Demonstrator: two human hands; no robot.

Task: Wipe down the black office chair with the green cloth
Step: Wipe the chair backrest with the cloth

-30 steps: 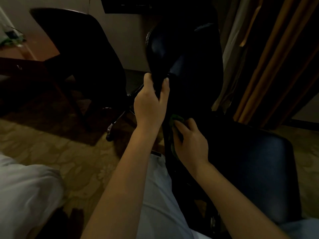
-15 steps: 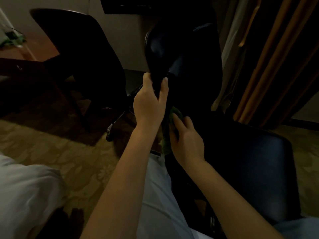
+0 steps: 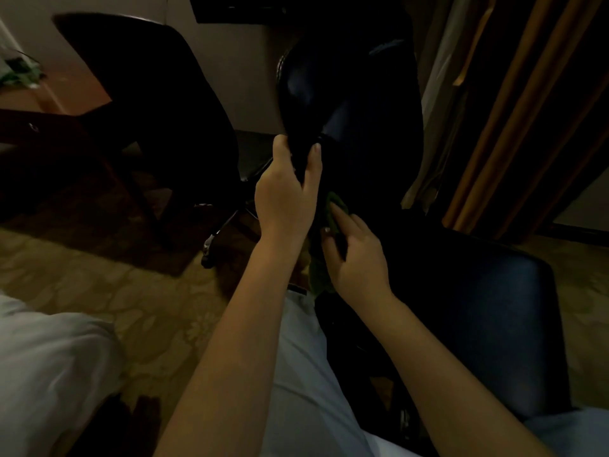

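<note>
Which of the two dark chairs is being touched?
The nearer chair, right of centre: left hand grips its backrest, right hand holds green cloth against it.

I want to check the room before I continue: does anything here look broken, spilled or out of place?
Nothing stands out. The left hand grips the edge of the black office chair, and the right hand holds the green cloth against it. The picture is dim, so small marks may be hidden.
</note>
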